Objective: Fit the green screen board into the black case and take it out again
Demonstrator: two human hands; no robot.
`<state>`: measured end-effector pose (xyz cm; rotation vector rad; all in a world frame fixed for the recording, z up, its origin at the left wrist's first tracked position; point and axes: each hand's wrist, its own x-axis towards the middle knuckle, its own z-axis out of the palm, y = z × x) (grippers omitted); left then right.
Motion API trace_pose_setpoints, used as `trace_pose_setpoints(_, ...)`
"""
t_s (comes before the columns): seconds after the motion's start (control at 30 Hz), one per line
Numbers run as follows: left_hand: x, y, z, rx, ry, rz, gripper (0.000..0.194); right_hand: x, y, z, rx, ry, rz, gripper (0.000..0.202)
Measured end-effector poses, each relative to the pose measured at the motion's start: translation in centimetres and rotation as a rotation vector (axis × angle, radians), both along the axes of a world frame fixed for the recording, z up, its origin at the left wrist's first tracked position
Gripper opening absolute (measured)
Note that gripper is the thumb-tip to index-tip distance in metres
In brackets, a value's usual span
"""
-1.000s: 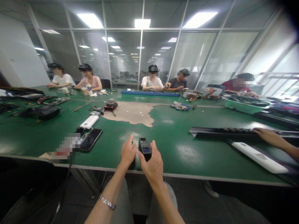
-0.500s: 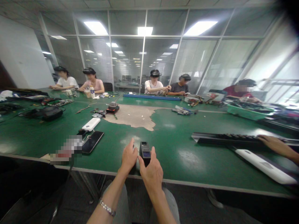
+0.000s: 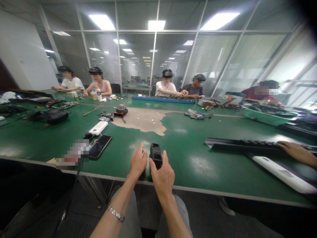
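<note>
Near the front edge of the table, a small black box-shaped device (image 3: 156, 152) stands upright, with rectangular openings or panels on the side facing me. My right hand (image 3: 162, 172) grips its lower right part, the thumb on the near face and fingers along the far right side. My left hand (image 3: 138, 162) is held just left of the device, fingers extended and a narrow gap between them and it. Its palm side is turned away, so part of the fingers is hidden. A metal-link bracelet (image 3: 116, 214) is on my left wrist.
A dark phone (image 3: 100, 147) and a white power bank (image 3: 98, 128) lie to the left on the green table (image 3: 178, 168). At right, another person's hand (image 3: 297, 152) rests on a long black rail (image 3: 230, 144), near a white long device (image 3: 282, 173). Several people sit opposite.
The view has shifted slightly. The device has turned a little in my right hand's grip; a bluish panel on its face now looks dark. My left hand stays beside it.
</note>
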<state>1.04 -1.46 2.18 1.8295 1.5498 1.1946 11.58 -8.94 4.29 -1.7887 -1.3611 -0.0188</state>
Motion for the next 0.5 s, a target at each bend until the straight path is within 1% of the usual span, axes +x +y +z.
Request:
trace_pose_setpoints(0.13,0.0,-0.1,0.1,0.004,-0.022,-0.004,0.053,1.3,0.2,2.0,0.113,0.081,0.011,0.078)
trace_pose_setpoints(0.2,0.1,-0.1,0.1,0.005,-0.029,-0.002,0.053,2.7,0.2,2.3,0.163,0.110,-0.008,0.078)
trace_pose_setpoints(0.27,0.1,-0.1,0.1,0.005,-0.028,0.002,0.053,4.4,0.1,1.9,0.171,0.106,-0.053,0.077)
trace_pose_setpoints(0.37,0.2,0.0,0.0,0.003,-0.016,0.008,0.053,6.7,-0.1,0.5,0.132,0.087,-0.085,0.077)
trace_pose_setpoints(0.5,0.2,0.0,0.0,-0.003,-0.018,0.015,0.052,8.4,-0.3,-1.0,0.039,0.065,-0.112,0.076)
